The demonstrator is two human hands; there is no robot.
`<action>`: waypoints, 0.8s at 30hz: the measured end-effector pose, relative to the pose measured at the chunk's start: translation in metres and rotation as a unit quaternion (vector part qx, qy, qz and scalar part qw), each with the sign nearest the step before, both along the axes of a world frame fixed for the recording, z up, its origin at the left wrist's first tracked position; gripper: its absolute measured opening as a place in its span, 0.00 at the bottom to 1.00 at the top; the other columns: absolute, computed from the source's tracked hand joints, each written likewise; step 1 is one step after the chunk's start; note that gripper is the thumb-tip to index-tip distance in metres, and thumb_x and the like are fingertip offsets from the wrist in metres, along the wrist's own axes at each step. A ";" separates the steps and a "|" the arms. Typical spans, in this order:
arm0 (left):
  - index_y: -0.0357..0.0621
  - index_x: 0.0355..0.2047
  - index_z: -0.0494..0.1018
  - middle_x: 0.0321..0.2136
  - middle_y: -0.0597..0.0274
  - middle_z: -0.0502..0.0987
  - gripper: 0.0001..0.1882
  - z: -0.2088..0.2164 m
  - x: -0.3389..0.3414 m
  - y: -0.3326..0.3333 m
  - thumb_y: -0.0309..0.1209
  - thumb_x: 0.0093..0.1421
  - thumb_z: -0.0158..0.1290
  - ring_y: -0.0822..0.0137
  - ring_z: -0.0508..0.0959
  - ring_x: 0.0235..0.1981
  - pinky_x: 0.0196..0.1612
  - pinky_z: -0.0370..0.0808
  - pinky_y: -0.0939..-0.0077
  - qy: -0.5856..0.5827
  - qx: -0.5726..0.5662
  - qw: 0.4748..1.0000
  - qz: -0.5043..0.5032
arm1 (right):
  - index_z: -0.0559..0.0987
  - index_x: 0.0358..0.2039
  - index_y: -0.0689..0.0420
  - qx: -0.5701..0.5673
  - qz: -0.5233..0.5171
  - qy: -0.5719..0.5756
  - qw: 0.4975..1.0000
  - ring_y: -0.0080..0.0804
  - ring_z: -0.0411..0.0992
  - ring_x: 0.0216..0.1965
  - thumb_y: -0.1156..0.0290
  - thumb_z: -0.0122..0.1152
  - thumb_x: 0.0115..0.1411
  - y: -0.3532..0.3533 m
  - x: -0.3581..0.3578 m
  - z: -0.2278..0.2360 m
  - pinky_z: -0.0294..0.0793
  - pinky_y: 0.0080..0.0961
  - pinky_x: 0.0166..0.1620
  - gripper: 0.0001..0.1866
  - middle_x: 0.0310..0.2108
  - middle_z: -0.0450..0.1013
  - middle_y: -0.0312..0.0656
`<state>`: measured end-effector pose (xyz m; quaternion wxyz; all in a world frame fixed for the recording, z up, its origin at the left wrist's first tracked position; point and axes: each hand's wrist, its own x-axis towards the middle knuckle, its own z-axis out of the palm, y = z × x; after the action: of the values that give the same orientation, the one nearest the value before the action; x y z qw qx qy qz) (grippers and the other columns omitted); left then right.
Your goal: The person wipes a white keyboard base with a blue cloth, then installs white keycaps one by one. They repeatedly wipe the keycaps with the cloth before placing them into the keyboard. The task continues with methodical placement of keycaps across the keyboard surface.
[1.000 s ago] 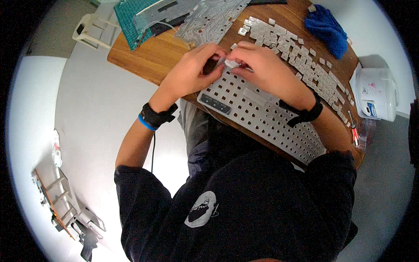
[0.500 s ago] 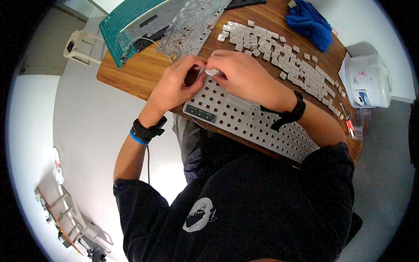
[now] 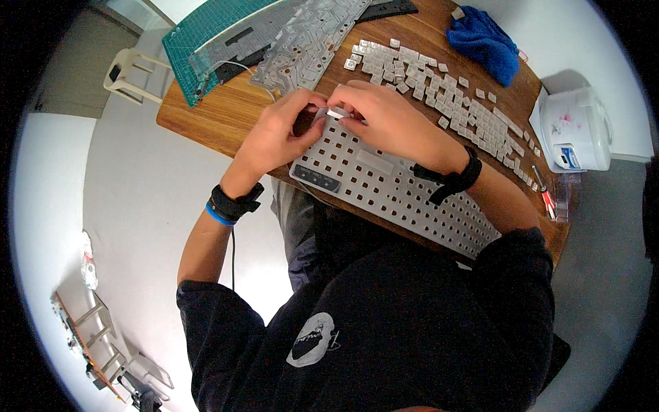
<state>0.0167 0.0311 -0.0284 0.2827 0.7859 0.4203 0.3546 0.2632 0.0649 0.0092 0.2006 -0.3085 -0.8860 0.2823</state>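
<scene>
A pale keyboard frame (image 3: pixel 384 194) with rows of square holes lies slanted along the table's near edge. My left hand (image 3: pixel 283 130) is closed at its far left corner, thumb and curled fingers around the corner. My right hand (image 3: pixel 384 118) arches over the same corner, closed. Between its thumb and fingertips sits a small white piece (image 3: pixel 336 113), which looks like a keycap. The fingers partly hide it. A dark strip (image 3: pixel 316 179) is set into the frame's left part. Many loose keycaps (image 3: pixel 473 123) lie beyond my right hand.
Past my hands lie a circuit sheet (image 3: pixel 312 44) and a green cutting mat (image 3: pixel 180 51). A blue cloth (image 3: pixel 484 44) rests at the far edge. To the right are a screwdriver (image 3: pixel 546 196) and a white rounded appliance (image 3: pixel 575 130). A stool (image 3: pixel 134 75) stands at the left.
The white piece has tilted slightly between my fingers, and my right fingertips have shifted a little. My left hand stays at the corner. The whole view has moved slightly.
</scene>
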 end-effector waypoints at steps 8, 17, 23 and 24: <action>0.42 0.51 0.77 0.42 0.53 0.84 0.15 0.000 -0.001 -0.002 0.24 0.66 0.65 0.55 0.86 0.40 0.43 0.82 0.64 -0.015 0.007 1.000 -0.008 | 0.80 0.55 0.55 -0.008 0.005 0.015 1.000 0.50 0.79 0.46 0.71 0.66 0.68 -0.002 0.009 0.004 0.80 0.44 0.50 0.16 0.42 0.78 0.48; 0.41 0.51 0.77 0.47 0.51 0.85 0.15 0.000 -0.003 0.000 0.24 0.65 0.64 0.50 0.87 0.44 0.48 0.83 0.62 0.006 -0.013 1.000 -0.006 | 0.78 0.62 0.57 -0.198 0.004 0.023 0.980 0.28 0.81 0.47 0.79 0.67 0.69 0.001 0.014 0.010 0.83 0.29 0.53 0.22 0.45 0.81 0.42; 0.42 0.51 0.77 0.48 0.52 0.85 0.16 -0.002 -0.004 0.001 0.24 0.64 0.64 0.49 0.86 0.48 0.51 0.82 0.61 -0.007 0.011 1.000 -0.017 | 0.73 0.66 0.57 -0.252 -0.010 0.022 0.967 0.27 0.80 0.50 0.81 0.65 0.70 0.004 0.016 0.009 0.80 0.27 0.55 0.25 0.45 0.78 0.39; 0.42 0.51 0.77 0.48 0.52 0.85 0.16 -0.003 -0.005 0.002 0.24 0.64 0.64 0.49 0.86 0.48 0.52 0.82 0.61 -0.011 0.013 1.000 -0.020 | 0.73 0.65 0.57 -0.254 -0.006 0.035 0.966 0.28 0.80 0.49 0.81 0.65 0.70 0.004 0.017 0.008 0.81 0.28 0.55 0.24 0.45 0.79 0.40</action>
<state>0.0121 0.0329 -0.0317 0.2847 0.7939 0.3965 0.3626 0.2803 0.0686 0.0173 0.1478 -0.3450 -0.7755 0.5076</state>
